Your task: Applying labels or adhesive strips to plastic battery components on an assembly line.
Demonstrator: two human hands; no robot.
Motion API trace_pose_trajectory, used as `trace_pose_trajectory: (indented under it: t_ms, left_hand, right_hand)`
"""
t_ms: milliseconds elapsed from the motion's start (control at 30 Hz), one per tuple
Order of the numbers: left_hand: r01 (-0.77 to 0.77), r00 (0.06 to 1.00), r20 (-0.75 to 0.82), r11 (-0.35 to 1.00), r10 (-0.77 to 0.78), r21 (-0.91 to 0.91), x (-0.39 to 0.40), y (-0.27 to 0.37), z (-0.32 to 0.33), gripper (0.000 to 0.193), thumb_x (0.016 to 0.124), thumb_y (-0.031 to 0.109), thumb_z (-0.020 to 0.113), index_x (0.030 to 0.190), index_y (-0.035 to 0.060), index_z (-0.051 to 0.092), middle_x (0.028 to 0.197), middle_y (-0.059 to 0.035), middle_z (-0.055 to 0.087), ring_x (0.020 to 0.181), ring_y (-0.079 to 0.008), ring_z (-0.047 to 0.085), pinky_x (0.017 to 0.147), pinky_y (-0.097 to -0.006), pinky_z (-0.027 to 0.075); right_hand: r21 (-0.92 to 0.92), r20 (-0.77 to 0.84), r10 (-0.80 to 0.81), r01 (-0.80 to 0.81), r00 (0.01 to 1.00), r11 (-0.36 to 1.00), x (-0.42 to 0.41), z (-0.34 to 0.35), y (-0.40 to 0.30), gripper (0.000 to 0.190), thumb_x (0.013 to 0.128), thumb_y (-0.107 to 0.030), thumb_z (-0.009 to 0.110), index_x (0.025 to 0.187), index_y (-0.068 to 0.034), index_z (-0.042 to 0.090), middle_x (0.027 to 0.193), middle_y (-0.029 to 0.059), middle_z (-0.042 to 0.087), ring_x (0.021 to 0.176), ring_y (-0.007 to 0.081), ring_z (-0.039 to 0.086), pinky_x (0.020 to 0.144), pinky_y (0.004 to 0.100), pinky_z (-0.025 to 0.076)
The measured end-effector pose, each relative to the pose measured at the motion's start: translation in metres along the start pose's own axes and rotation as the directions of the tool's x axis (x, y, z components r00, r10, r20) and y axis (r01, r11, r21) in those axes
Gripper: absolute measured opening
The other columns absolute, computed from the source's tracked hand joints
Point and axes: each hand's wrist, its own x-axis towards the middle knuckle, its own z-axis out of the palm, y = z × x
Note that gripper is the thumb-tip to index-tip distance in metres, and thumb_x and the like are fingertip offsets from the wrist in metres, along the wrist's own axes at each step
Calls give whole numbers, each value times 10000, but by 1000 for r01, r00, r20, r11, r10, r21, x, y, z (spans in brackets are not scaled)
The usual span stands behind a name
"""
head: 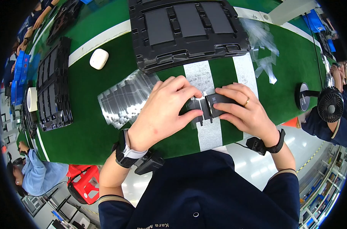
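Note:
My right hand (245,108) holds a flat black rectangular block (218,105), which looks like a battery pack, with fingers and thumb across its top and sides. Left of the block lies a piece of clear film with dark strips (202,118), close against the block's edge. My left hand (170,106) reaches over this film from the left. Its thumb and index fingertips touch the film area, spread apart; whether they pinch it is unclear. Under both lies a pale tape band (210,140) on the green mat (173,147). A fanned stack of similar film sheets (124,98) is partly hidden behind my left hand.
Stacked black plastic trays (159,58) stand ahead, with more trays (54,86) at left. A white earbud case (99,59) sits left of centre. Loose clear film scraps (266,61) lie at right, near a small fan (330,104). Another person (40,174) sits at lower left.

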Motion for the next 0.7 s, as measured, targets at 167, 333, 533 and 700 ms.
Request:
trace_pose_trajectory:
  t_ms: [167,333,533,700]
  left_hand:
    - [4,1000,-1,1000,-4,1,-1,2,0,279,656,177,736,897,106,616,814,-31,525,825,-216,524,766,-324,391]
    - [-4,1000,-10,1000,4,-7,-1,0,0,278,651,173,736,894,106,617,806,-30,523,815,-212,523,754,-321,394]
    - [-11,1000,-20,1000,11,-11,-1,-1,0,284,644,164,739,892,102,616,799,-32,523,806,-212,524,736,-323,402]
    - [-11,1000,-23,1000,10,-23,-1,0,1,283,642,163,739,888,100,615,794,-32,524,804,-214,526,734,-325,403]
  right_hand:
    - [18,-29,-20,20,999,1000,-1,5,-3,355,595,-117,725,939,-86,645,1116,67,551,1006,262,508,813,367,444]
    - [14,-23,-17,17,1000,1000,0,4,-4,359,586,-115,729,935,-84,650,1119,70,550,1001,261,509,807,365,449]
    - [-14,-32,-16,16,999,1000,0,4,-5,366,580,-114,730,937,-85,654,1113,72,553,995,264,512,803,371,452]
    - [-20,-37,-12,11,999,1000,-2,4,-5,369,574,-118,733,933,-85,655,1110,75,555,992,265,516,804,373,453]
